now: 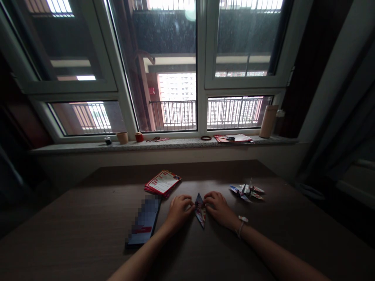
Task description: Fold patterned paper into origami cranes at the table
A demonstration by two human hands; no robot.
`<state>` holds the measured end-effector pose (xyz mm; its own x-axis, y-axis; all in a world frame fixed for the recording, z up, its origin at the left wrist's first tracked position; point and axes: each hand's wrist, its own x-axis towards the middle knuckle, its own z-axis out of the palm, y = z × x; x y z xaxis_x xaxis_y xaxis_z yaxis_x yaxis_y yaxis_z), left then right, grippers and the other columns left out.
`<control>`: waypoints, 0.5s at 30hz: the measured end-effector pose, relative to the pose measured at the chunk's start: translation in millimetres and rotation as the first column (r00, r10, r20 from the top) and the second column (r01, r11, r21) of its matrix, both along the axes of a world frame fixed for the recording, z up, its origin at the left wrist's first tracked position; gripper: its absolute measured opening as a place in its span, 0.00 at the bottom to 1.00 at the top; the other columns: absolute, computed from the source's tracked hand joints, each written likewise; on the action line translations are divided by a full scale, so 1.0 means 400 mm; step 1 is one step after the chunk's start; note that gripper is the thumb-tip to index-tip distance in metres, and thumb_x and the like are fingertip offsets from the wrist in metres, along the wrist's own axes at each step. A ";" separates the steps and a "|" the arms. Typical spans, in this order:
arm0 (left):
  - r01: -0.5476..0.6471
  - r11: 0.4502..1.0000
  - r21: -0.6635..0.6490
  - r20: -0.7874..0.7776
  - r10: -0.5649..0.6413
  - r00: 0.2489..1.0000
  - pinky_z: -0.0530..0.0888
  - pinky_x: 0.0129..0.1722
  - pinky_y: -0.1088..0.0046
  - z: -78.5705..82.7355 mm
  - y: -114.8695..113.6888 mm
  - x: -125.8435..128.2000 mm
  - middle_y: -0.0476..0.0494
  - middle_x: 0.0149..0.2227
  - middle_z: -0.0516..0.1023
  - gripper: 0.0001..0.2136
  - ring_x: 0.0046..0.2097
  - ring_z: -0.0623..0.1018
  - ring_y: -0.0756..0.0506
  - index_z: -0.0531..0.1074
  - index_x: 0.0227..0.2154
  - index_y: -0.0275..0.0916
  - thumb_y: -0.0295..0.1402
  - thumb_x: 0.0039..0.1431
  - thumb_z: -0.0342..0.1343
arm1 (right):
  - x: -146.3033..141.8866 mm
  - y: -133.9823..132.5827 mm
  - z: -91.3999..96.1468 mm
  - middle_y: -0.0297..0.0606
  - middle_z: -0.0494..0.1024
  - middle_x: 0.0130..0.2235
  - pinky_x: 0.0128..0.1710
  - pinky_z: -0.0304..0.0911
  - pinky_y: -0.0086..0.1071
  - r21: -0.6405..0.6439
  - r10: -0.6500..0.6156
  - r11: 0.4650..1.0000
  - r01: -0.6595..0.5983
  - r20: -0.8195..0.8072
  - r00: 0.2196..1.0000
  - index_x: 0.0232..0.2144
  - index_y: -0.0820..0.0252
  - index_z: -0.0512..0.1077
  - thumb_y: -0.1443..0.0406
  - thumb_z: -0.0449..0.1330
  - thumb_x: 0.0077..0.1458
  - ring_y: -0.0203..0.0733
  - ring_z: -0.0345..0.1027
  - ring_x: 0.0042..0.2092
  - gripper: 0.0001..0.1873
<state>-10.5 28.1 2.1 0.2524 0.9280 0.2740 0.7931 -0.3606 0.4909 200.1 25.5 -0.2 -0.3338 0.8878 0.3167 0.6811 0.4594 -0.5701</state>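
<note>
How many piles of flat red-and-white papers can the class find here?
2: one pile on the table, beyond and left of the left hand; the other pile on the windowsill, left of the tan bottle. None seems hidden.

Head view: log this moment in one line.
left hand: at left edge of narrow diamond-shaped folded multicoloured paper; right hand: at its right edge; multicoloured folded-paper pieces: farther right on dark brown table

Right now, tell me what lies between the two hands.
In the head view, a folded paper lies between the left hand and right hand.
</note>
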 end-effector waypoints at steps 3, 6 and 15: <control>-0.003 1.000 0.011 0.009 0.003 1.000 0.63 0.57 0.61 0.003 -0.003 0.004 0.45 0.48 0.77 0.07 0.54 0.72 0.41 0.78 0.33 0.45 0.38 0.57 0.56 | -0.001 -0.001 0.000 0.38 0.72 0.47 0.59 0.51 0.42 0.017 -0.001 1.000 0.001 -0.001 1.000 0.39 0.53 0.76 0.64 0.54 0.59 0.45 0.59 0.54 0.10; -0.003 1.000 0.013 0.011 0.003 1.000 0.62 0.57 0.60 0.007 -0.006 0.007 0.45 0.48 0.77 0.07 0.54 0.72 0.41 0.78 0.34 0.44 0.37 0.56 0.57 | -0.003 0.000 -0.002 0.39 0.72 0.47 0.58 0.53 0.41 0.028 -0.021 0.999 0.021 -0.004 1.000 0.38 0.53 0.76 0.60 0.55 0.60 0.46 0.60 0.53 0.10; -0.015 0.999 0.037 -0.001 0.015 1.000 0.62 0.57 0.60 -0.006 -0.004 0.011 0.45 0.48 0.77 0.14 0.53 0.72 0.41 0.72 0.46 0.44 0.34 0.55 0.57 | -0.022 0.011 -0.012 0.38 0.74 0.45 0.56 0.54 0.40 0.051 -0.118 0.992 0.116 0.043 0.992 0.36 0.53 0.76 0.61 0.56 0.60 0.46 0.62 0.51 0.09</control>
<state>-6.1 26.5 -0.4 0.2389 0.9210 0.3076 0.7993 -0.3664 0.4764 191.3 29.8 -4.8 -0.2439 0.9055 0.3472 0.7569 0.4016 -0.5156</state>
